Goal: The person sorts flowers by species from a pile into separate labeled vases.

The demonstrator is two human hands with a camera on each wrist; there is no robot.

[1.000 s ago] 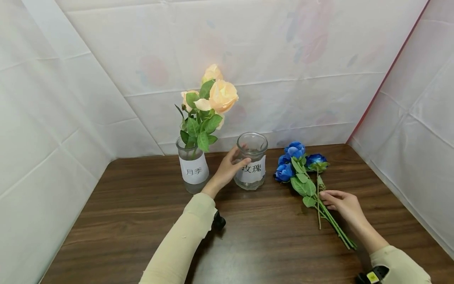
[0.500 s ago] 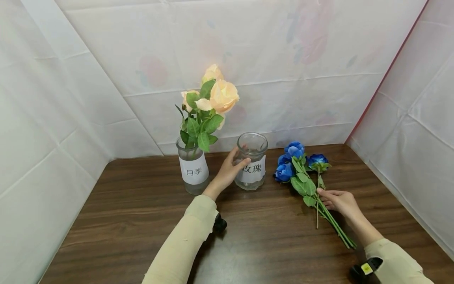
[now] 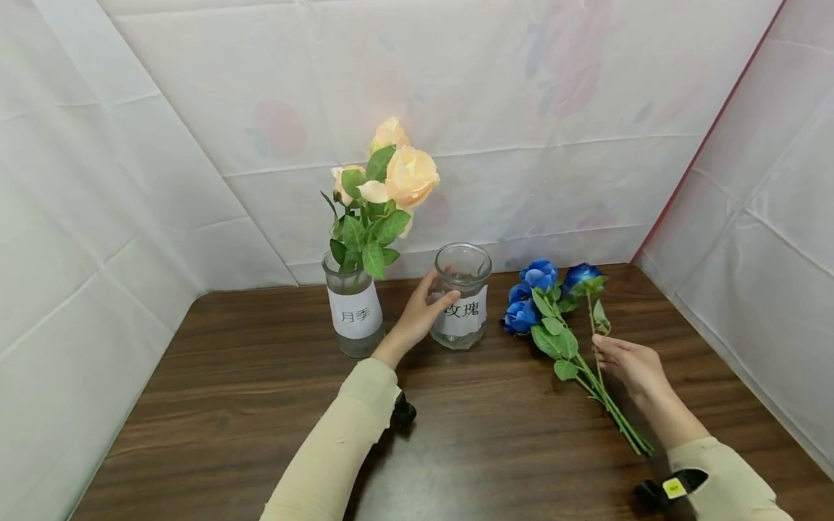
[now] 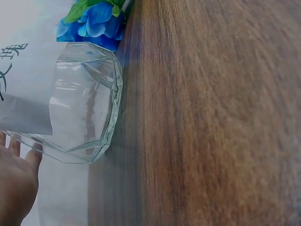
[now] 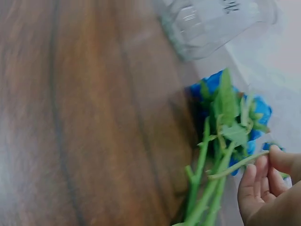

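In the head view my left hand [image 3: 417, 315] holds the side of a clear glass vase [image 3: 464, 264] with a white paper label, thumb in front and fingers partly hidden behind the glass. The left wrist view shows fingertips against the faceted glass vase [image 4: 89, 103]. My right hand [image 3: 633, 367] pinches the thin stem of a single blue rose [image 3: 582, 278], its bloom slightly raised beside the others. In the right wrist view the pinched stem [image 5: 240, 165] sticks out past thumb and fingers. Several more blue roses [image 3: 521, 316] lie on the table, their green stems pointing toward me.
Left of the held vase stands a second labelled glass vase [image 3: 355, 311] with several peach roses [image 3: 410, 177] upright in it. The dark wooden table [image 3: 260, 405] meets white cloth walls [image 3: 554, 181] at the back and sides.
My right hand has taken the single blue rose by its stem and lifted it a little, shifting its bloom up and away from the bunch. My left hand stays at the vase.
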